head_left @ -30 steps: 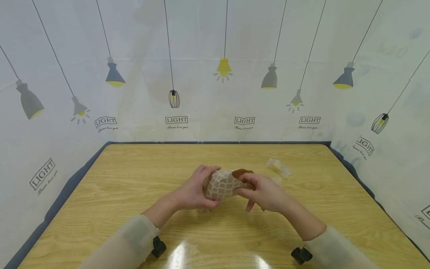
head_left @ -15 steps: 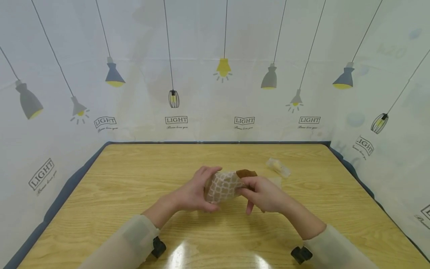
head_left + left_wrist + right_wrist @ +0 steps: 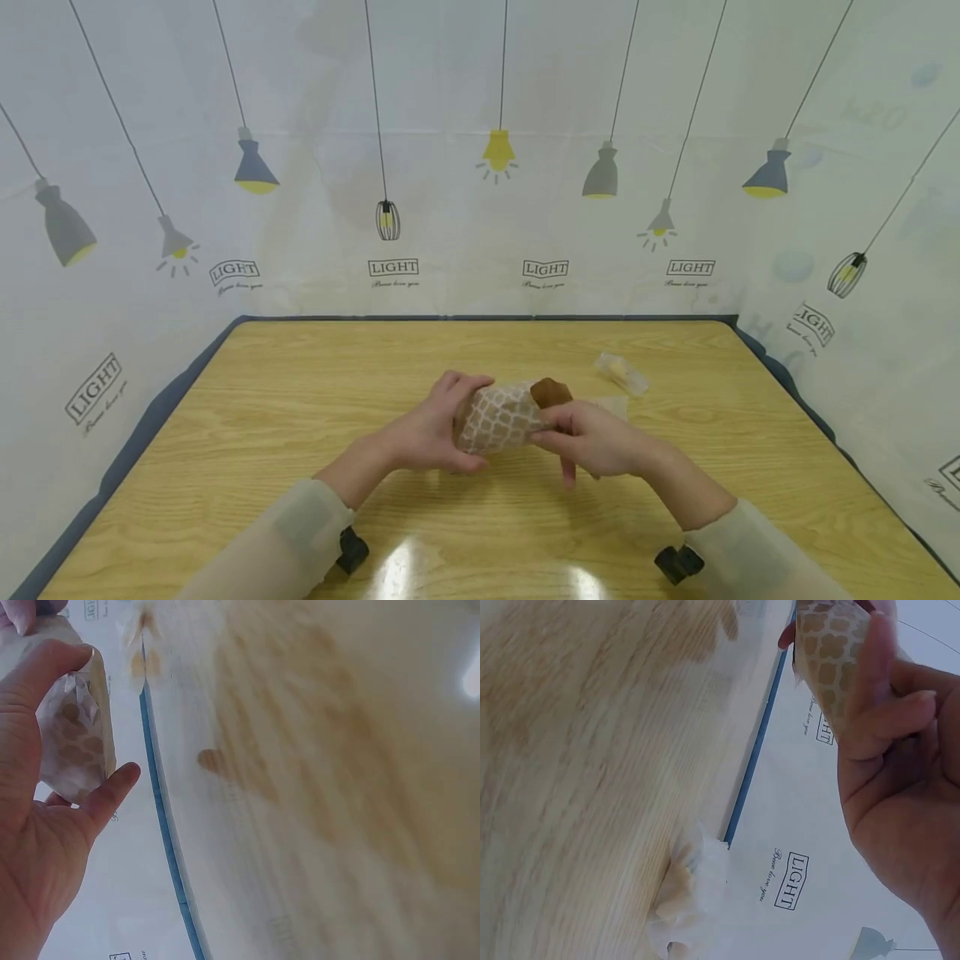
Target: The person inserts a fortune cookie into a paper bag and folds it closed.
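Left hand (image 3: 429, 429) grips a tan, white-latticed package (image 3: 498, 419); right hand (image 3: 600, 439) pinches its end beside a brown flap (image 3: 551, 392).

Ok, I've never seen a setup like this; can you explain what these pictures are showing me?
There's no machine here, just a person's bare hands. The upright, wide picture comes from a camera on the head; the two tilted ones come from wrist cameras, each facing its own hand.

The left hand grips one end of a brown, white-patterned bundle; the right hand pinches the other end. A clear packet lies on the wooden table, beyond the right hand. What's inside either is unclear.
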Motion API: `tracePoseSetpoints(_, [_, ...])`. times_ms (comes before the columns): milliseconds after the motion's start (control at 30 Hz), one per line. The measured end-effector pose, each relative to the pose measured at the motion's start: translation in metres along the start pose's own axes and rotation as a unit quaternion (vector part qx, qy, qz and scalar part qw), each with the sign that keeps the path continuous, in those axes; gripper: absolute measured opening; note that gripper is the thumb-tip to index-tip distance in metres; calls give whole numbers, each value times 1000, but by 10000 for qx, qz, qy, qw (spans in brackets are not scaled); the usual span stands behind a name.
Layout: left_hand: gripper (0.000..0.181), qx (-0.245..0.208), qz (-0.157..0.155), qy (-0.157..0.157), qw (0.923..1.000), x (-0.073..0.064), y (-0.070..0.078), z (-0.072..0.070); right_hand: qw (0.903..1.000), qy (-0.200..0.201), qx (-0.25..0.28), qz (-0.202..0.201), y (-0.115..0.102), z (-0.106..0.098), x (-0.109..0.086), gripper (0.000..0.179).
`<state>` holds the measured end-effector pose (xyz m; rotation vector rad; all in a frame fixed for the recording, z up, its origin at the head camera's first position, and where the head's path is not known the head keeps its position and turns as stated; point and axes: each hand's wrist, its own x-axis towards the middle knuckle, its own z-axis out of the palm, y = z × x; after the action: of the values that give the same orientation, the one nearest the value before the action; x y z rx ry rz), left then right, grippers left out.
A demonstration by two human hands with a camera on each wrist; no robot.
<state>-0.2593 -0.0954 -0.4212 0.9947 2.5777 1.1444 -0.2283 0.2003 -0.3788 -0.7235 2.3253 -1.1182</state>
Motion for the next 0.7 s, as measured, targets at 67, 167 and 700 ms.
tracePoseSetpoints(67, [114, -57, -90, 6, 9999, -1, 1, -1, 9999, -93, -20, -50, 0, -2, -2, 24])
tracePoseSetpoints(167, [114, -132, -198, 31, 9997, -1, 1, -2, 9998, -26, -94, -144, 0, -4, -4, 20])
tracePoseSetpoints(700, [113, -202, -442, 248, 9985, -5, -7, -10, 9897, 1417, 202, 72, 29, -51, -38, 28])
